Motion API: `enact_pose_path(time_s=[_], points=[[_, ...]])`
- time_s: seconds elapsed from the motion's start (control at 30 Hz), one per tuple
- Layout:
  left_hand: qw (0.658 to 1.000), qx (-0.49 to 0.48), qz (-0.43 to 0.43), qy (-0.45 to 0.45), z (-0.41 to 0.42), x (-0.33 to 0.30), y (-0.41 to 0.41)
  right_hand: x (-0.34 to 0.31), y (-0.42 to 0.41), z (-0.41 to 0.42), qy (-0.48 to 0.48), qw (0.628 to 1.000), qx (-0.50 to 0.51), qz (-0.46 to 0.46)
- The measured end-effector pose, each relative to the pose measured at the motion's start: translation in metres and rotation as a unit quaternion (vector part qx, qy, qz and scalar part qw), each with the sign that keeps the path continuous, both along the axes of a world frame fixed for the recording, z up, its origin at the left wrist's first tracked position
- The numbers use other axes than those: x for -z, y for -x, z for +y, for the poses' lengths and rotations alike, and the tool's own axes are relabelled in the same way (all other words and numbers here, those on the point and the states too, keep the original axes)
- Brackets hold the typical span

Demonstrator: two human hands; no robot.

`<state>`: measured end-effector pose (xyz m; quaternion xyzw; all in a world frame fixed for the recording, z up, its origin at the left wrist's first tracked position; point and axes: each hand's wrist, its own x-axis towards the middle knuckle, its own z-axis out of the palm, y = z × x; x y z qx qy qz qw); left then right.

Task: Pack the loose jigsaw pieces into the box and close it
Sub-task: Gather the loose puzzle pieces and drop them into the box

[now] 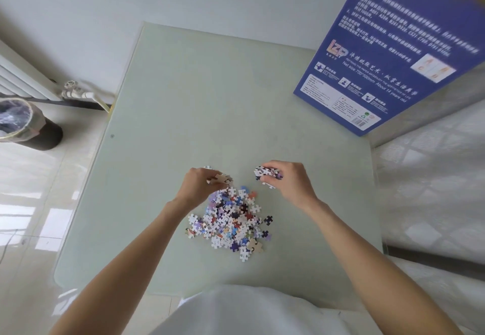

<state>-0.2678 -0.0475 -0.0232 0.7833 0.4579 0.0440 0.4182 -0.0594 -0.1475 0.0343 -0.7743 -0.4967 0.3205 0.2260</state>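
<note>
A heap of jigsaw pieces lies on the pale green table, just below both hands. The left hand pinches some pieces. The right hand grips a bunch too. The blue box stands far off at the table's right corner.

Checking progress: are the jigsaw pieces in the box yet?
Out. Most lie heaped on the table; each hand grips a few. The box stands apart.
</note>
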Motion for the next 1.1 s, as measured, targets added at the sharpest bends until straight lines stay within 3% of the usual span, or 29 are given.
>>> enact_pose_path(time_s=[0.17,0.37,0.6,0.77,0.9,1.1], points=[[0.993,0.063,-0.092,-0.033,0.034,-0.078,-0.060,-0.103,-0.065,0.011,-0.134,0.990,-0.012,-0.046],[0.961,0.109,-0.223,-0.119,0.081,-0.187,-0.172,-0.212,-0.164,0.034,-0.303,0.942,0.038,-0.138],[0.922,0.128,-0.302,-0.203,0.119,-0.256,-0.295,-0.245,-0.264,0.072,-0.341,0.897,0.108,-0.259],[0.907,0.143,-0.269,-0.292,0.135,-0.277,-0.362,-0.222,-0.301,0.086,-0.239,0.888,0.045,-0.390],[0.850,0.213,-0.207,-0.435,0.142,-0.280,-0.392,-0.213,-0.314,0.087,-0.221,0.897,0.049,-0.380],[0.878,0.272,-0.039,-0.392,0.155,-0.280,-0.413,-0.210,-0.322,0.087,-0.204,0.928,0.044,-0.310]])
